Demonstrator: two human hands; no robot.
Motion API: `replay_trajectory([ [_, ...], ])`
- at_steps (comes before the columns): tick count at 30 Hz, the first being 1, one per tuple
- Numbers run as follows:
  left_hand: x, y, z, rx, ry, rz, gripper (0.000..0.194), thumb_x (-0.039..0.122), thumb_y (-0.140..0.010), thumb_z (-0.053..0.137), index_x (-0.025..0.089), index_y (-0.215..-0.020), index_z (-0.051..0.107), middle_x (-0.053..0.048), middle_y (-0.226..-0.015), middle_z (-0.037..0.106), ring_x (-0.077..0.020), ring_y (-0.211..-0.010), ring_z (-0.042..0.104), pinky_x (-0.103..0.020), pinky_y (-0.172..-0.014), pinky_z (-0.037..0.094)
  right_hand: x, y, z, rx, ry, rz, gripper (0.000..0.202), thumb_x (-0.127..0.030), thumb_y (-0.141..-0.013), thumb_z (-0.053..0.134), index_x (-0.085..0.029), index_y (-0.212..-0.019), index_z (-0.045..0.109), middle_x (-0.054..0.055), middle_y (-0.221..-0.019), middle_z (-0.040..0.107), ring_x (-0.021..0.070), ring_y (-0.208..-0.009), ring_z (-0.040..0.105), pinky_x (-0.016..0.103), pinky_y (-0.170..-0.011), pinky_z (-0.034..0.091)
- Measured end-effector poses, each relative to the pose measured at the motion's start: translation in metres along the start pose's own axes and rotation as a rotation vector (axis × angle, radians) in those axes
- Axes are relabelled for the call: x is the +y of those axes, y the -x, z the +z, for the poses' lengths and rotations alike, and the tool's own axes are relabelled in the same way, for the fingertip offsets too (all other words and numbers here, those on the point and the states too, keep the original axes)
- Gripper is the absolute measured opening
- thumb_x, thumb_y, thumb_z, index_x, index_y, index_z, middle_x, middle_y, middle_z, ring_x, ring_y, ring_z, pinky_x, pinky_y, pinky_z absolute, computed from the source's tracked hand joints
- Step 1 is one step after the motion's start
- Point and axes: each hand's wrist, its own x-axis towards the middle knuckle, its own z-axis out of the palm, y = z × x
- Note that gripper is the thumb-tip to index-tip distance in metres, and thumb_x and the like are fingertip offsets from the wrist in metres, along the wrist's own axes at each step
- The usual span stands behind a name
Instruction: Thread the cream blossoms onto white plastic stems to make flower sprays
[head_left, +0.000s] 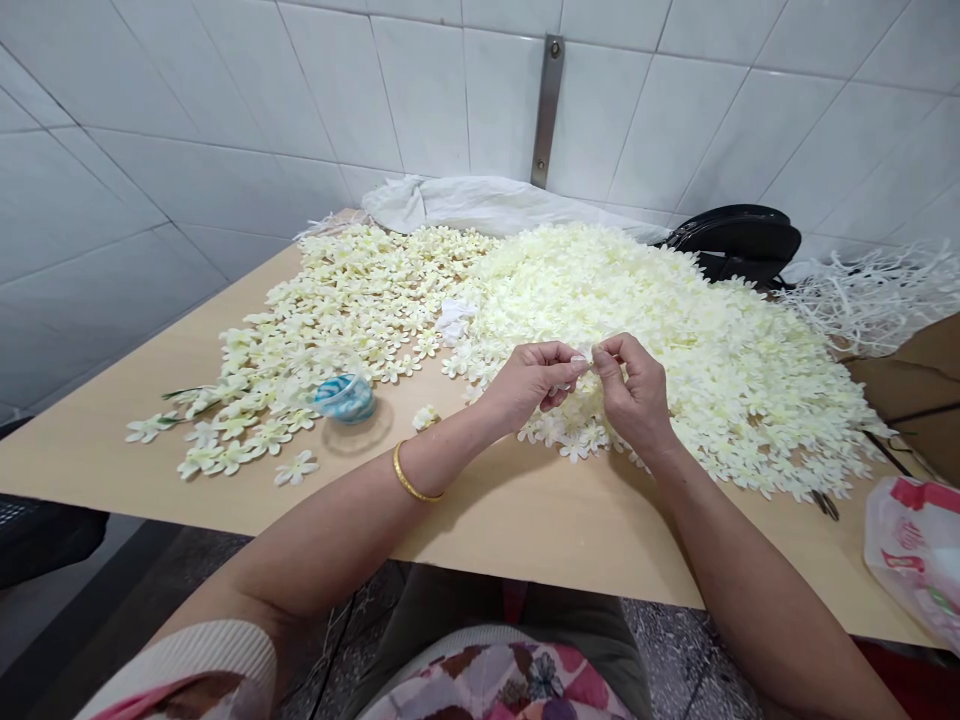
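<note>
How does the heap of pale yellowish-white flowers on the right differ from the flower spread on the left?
The heap of pale yellowish-white flowers is mounded high, while the spread of similar flowers lies flatter. The heap covers more of the light tan table; the spread covers less. The heap looks densely packed, while the spread shows bare table in places. Both share pale petals.

- One dense flower heap [750, 380]
- Two hands, left [531, 385] and right [636, 395], at the heap's front
- One blue bowl [345, 399] left of the heap
- One bar [548, 110] behind the heap
</note>
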Motion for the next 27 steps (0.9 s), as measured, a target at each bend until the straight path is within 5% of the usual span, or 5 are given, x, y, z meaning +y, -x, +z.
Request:
replay_trajectory([
  [19,0.0044,-0.0015,-0.0019,0.040,-0.085,0.026,0.012,0.017,-0.073,0.061,0.011,-0.064,0.057,0.006,-0.043,0.044,-0.0018,-0.035,0.032,-0.018,-0.037,0.018,0.0079,-0.0011,0.0035,0.046,0.157,-0.107,0.028,-0.031,-0.089,0.044,-0.021,-0.063,0.038,-0.003,-0.059,0.042,0.0105,-0.056,0.038,0.027,-0.058,0.031],
  [27,0.0043,-0.0008,-0.0009,0.124,-0.152,0.074,0.017,0.014,-0.075,0.059,0.011,-0.060,0.053,0.007,-0.042,0.042,-0.0002,-0.036,0.032,-0.017,-0.039,0.021,0.0067,-0.0012,0.0026,0.137,0.152,-0.095,0.023,-0.032,-0.087,0.050,-0.020,-0.068,0.047,-0.002,-0.063,0.050,0.0116,-0.062,0.047,0.028,-0.063,0.038],
])
